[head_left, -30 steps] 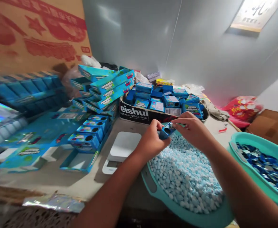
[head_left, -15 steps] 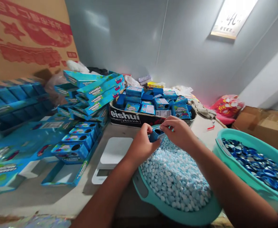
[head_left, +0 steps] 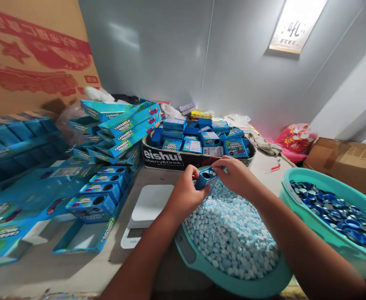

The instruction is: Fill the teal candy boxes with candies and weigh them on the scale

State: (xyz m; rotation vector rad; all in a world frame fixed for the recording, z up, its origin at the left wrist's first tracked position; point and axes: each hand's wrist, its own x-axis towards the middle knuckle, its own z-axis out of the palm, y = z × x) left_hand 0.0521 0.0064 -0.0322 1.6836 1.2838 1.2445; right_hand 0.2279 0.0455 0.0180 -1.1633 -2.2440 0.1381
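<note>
My left hand (head_left: 184,192) grips a small blue candy box (head_left: 204,178) with a round hole on top, held over a teal basin (head_left: 201,271) heaped with pale blue and white tablets (head_left: 233,233). My right hand (head_left: 236,175) pinches at the box's top edge from the right; its fingertips touch the box near the hole. Both hands hover just above the far side of the tablet heap.
A white scale (head_left: 148,208) lies left of the basin. A display tray (head_left: 89,225) holds a row of filled boxes. A black carton (head_left: 176,158) behind holds several blue boxes. A second teal basin (head_left: 314,225) with blue caps sits right. Stacked display boxes (head_left: 123,125) stand at left.
The view has shifted left and down slightly. Both hands stay on the small box over the tablets, with the fingers working at its top.
</note>
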